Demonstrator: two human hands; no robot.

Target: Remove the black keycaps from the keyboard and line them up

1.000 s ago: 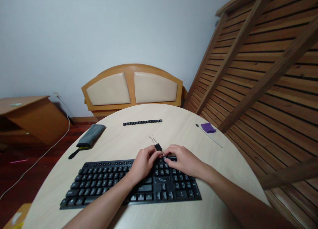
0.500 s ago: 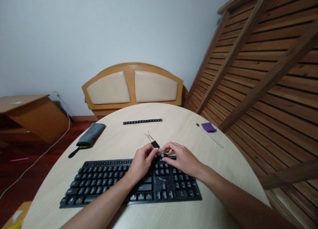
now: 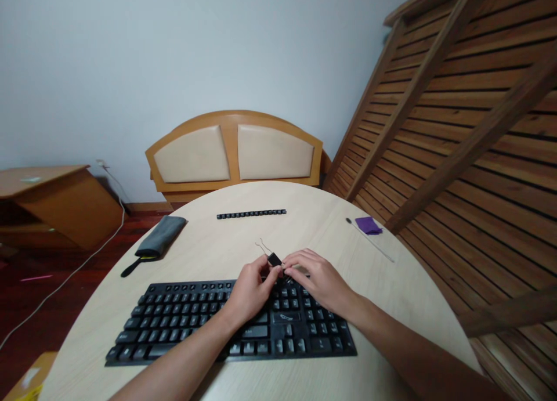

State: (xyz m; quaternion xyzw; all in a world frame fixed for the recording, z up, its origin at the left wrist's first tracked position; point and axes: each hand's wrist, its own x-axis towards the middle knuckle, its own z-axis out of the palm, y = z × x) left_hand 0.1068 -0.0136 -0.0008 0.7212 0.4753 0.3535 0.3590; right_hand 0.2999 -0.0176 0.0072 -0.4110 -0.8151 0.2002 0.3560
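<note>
My left hand (image 3: 255, 282) is closed on the black grip of a wire keycap puller (image 3: 275, 259), held over the upper right part of a black keyboard (image 3: 187, 314). Two thin wire prongs stick out from the puller's far side. Against its near end, my right hand (image 3: 315, 273) pinches thumb and fingers together on a small dark keycap, mostly hidden by the fingertips. Along the keyboard's top row, the small posts look bare of caps. Farther back on the table lies a straight row of removed keycaps (image 3: 251, 214).
A grey cloth pouch (image 3: 161, 238) with a black strap lies on the left of the round table (image 3: 209, 244). On the right are a folded purple cloth (image 3: 368, 225) and a thin white stick with a dark tip (image 3: 374, 241). A slatted wooden panel (image 3: 461, 157) leans beside the table.
My right fingers have closed around the small piece at the puller's near end, which showed between my hands before. The puller has shifted slightly down. The view has moved a little.
</note>
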